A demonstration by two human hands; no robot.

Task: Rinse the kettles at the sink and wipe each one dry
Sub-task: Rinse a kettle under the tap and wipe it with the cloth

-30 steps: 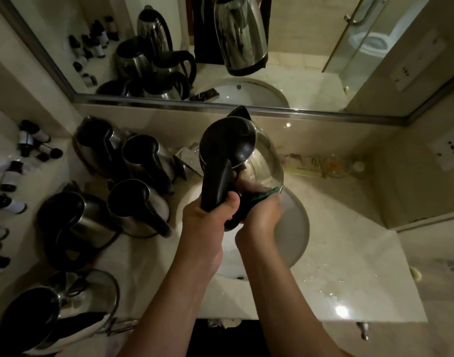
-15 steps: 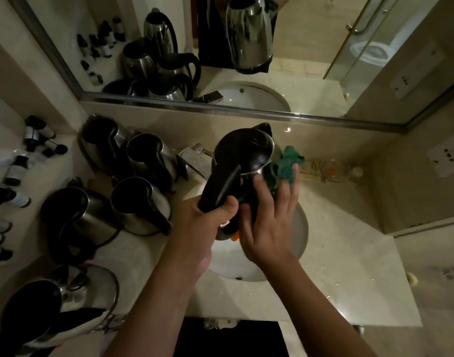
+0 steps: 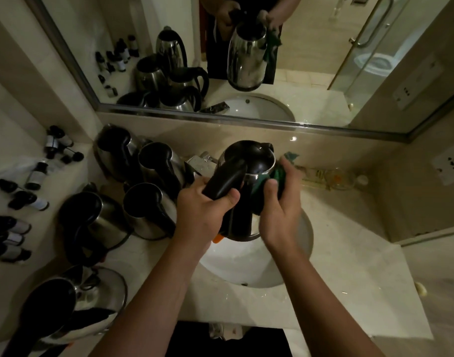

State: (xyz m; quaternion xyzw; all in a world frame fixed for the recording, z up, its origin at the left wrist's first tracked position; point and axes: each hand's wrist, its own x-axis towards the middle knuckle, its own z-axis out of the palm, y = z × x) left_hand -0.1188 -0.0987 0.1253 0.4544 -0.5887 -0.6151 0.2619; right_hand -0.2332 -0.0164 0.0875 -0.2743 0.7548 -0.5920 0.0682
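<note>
Held kettle (image 3: pixel 249 176) upright over sink (image 3: pixel 293 269), steel body, black lid. Left hand (image 3: pixel 208 212) wrapped tight round black handle. Right hand (image 3: pixel 280 210) presses green cloth (image 3: pixel 277 176) on kettle's right side, fingers curled round it. Count: 1 kettle in hands, 5 more kettles (image 3: pixel 148 207) clustered on tabletop (image 3: pixel 349 292) left of sink, nearest one at bottom left with lid open. Faucet (image 3: pixel 197 163) behind sink. Roughly 10 small dark bottles (image 3: pixel 27 199) at far left; exact count unclear. Mirror (image 3: pixel 311 60) above.

Shiny steel kettle (image 3: pixel 249 176), green cloth (image 3: pixel 277 176)
</note>
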